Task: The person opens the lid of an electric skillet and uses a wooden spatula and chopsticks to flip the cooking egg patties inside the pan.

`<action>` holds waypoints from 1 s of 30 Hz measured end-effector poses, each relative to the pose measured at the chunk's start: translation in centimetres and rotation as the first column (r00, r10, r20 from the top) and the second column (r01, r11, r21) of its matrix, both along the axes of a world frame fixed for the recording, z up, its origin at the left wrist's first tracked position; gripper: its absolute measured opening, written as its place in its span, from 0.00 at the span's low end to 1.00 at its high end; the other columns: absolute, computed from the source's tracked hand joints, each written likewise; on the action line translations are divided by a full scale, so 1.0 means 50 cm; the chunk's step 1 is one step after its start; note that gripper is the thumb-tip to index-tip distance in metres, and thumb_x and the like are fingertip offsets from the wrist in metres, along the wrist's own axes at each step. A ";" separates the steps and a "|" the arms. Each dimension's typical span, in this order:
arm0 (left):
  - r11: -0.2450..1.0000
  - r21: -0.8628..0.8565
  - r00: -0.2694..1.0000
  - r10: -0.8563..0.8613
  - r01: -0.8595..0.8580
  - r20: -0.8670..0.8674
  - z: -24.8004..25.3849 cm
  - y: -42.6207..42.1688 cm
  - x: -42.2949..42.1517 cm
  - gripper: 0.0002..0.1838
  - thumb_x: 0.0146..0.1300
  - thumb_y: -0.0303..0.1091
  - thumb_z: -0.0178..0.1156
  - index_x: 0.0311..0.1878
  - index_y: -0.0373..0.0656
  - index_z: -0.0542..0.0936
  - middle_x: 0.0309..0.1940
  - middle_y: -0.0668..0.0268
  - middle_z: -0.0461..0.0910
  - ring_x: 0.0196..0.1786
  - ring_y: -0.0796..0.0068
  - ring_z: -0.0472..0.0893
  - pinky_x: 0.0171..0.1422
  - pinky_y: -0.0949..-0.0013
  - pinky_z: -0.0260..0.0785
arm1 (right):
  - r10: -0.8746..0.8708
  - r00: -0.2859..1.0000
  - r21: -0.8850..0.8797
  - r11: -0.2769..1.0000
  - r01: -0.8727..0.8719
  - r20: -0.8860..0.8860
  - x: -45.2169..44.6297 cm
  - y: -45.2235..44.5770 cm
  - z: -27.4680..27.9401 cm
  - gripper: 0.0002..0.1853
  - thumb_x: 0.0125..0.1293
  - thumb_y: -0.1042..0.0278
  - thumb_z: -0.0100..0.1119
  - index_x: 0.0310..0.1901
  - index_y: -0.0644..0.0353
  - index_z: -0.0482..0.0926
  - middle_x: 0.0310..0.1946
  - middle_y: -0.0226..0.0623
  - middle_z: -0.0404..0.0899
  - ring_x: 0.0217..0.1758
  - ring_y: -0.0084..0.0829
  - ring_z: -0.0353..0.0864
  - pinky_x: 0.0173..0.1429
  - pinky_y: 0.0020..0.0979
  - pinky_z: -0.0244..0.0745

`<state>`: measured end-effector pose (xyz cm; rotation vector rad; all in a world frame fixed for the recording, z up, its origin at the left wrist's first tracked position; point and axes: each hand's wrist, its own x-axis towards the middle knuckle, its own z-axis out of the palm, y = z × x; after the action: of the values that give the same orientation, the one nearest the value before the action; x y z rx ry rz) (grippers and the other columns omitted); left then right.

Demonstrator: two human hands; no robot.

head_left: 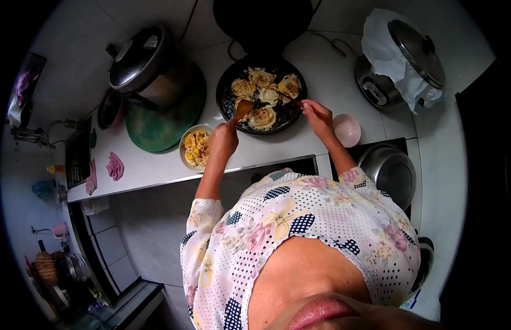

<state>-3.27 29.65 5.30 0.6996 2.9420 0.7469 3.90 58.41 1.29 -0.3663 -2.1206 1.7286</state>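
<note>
Hands apart: the left hand (223,138) grips one wooden spatula (244,108), the right hand (320,117) a slender chopstick-like utensil (288,97), one stick or two I cannot tell. About six fried eggs (262,118) lie in one black griddle (290,114) beneath; light, soft and slick, they would probably tear if pinched, so are best supported from below. Beside the left wrist, one cream bowl (184,158) holds overlapping cooked eggs (196,147), uncountable. Outward: one pink bowl (346,130), one lidded pot (159,85).

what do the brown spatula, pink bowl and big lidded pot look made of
Brown spatula: probably wood, smooth, judging by its warm brown.
Pink bowl: plastic or ceramic, can't tell; smooth, evenly pale.
Lidded pot: metal, apparently polished, with bright reflections on its lid.
</note>
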 end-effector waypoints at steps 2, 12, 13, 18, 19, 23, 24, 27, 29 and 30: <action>1.000 0.014 1.000 0.024 -0.024 -0.004 -0.024 0.021 -0.016 0.12 0.61 0.30 0.49 0.46 0.45 0.78 0.30 0.50 0.79 0.34 0.47 0.79 0.37 0.49 0.71 | 0.012 0.998 0.116 0.993 -0.005 -0.057 -0.012 -0.011 -0.006 0.10 0.66 0.67 0.55 0.43 0.64 0.79 0.31 0.30 0.81 0.32 0.20 0.77 0.36 0.22 0.71; 0.999 0.023 1.000 -0.021 0.021 -0.001 0.000 0.034 0.005 0.12 0.61 0.30 0.49 0.46 0.45 0.77 0.31 0.50 0.79 0.35 0.46 0.79 0.38 0.50 0.72 | 0.003 1.000 -0.055 0.998 -0.003 -0.004 0.013 -0.034 0.022 0.12 0.67 0.65 0.54 0.46 0.65 0.79 0.33 0.35 0.82 0.36 0.22 0.80 0.41 0.23 0.75; 0.998 0.044 0.999 -0.033 0.033 0.004 -0.012 0.037 0.002 0.12 0.61 0.29 0.49 0.46 0.45 0.77 0.31 0.50 0.79 0.35 0.46 0.79 0.38 0.50 0.71 | 0.003 1.000 -0.062 0.998 -0.001 0.031 0.012 -0.029 0.019 0.12 0.67 0.65 0.55 0.47 0.64 0.79 0.33 0.33 0.82 0.36 0.21 0.79 0.42 0.22 0.74; 0.998 0.020 0.993 -0.062 0.060 0.101 -0.055 0.056 -0.011 0.15 0.60 0.29 0.51 0.50 0.45 0.77 0.31 0.50 0.79 0.35 0.47 0.79 0.38 0.51 0.71 | 0.083 0.997 -0.119 0.989 -0.083 -0.009 0.004 -0.032 -0.010 0.13 0.67 0.66 0.55 0.47 0.65 0.78 0.34 0.31 0.81 0.36 0.19 0.77 0.44 0.21 0.74; 0.998 0.038 0.992 -0.058 0.054 0.108 -0.058 0.055 -0.010 0.14 0.60 0.28 0.51 0.49 0.44 0.77 0.31 0.49 0.79 0.36 0.46 0.79 0.39 0.51 0.71 | 0.111 0.994 -0.109 0.988 -0.110 0.001 0.004 -0.030 -0.013 0.13 0.67 0.66 0.55 0.47 0.65 0.78 0.34 0.31 0.81 0.36 0.19 0.77 0.44 0.21 0.73; 0.995 0.091 0.994 -0.046 0.037 0.103 -0.046 0.041 -0.005 0.14 0.59 0.28 0.51 0.48 0.43 0.78 0.32 0.45 0.78 0.39 0.45 0.78 0.41 0.51 0.70 | 0.067 0.997 -0.113 0.992 -0.064 0.023 0.011 -0.024 -0.007 0.12 0.67 0.66 0.55 0.47 0.65 0.78 0.34 0.31 0.80 0.37 0.19 0.77 0.44 0.21 0.74; 0.994 0.102 0.994 -0.047 0.038 0.094 -0.041 0.039 -0.004 0.14 0.59 0.28 0.52 0.49 0.43 0.78 0.33 0.45 0.78 0.39 0.45 0.78 0.42 0.51 0.70 | 0.066 0.998 -0.123 0.990 -0.063 0.016 0.012 -0.025 0.004 0.12 0.67 0.67 0.55 0.47 0.65 0.78 0.35 0.32 0.80 0.37 0.19 0.78 0.44 0.21 0.74; 0.991 0.114 0.991 -0.087 0.075 0.101 -0.059 0.040 -0.007 0.15 0.58 0.28 0.52 0.49 0.43 0.78 0.33 0.45 0.79 0.40 0.44 0.78 0.42 0.52 0.70 | 0.094 0.996 -0.140 0.986 -0.092 0.003 0.011 -0.024 -0.001 0.12 0.67 0.67 0.54 0.46 0.66 0.78 0.35 0.33 0.81 0.39 0.20 0.79 0.44 0.22 0.75; 0.992 0.102 0.992 -0.088 0.078 0.092 -0.064 0.038 -0.006 0.15 0.59 0.28 0.52 0.49 0.44 0.77 0.32 0.47 0.78 0.37 0.46 0.78 0.40 0.51 0.70 | 0.088 0.996 -0.122 0.989 -0.087 0.007 0.010 -0.021 0.000 0.12 0.67 0.67 0.54 0.46 0.66 0.78 0.36 0.34 0.81 0.39 0.21 0.79 0.44 0.23 0.76; 0.992 0.096 0.993 -0.087 0.079 0.085 -0.066 0.037 -0.008 0.15 0.59 0.28 0.52 0.49 0.45 0.77 0.31 0.48 0.78 0.36 0.46 0.78 0.38 0.50 0.70 | 0.069 0.998 -0.101 0.993 -0.067 0.013 0.012 -0.019 0.007 0.12 0.67 0.67 0.54 0.46 0.66 0.78 0.36 0.34 0.81 0.39 0.21 0.79 0.43 0.23 0.76</action>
<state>-3.68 31.49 2.01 0.7683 2.7952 0.8870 4.52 57.44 1.65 -0.3401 -2.0852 1.8817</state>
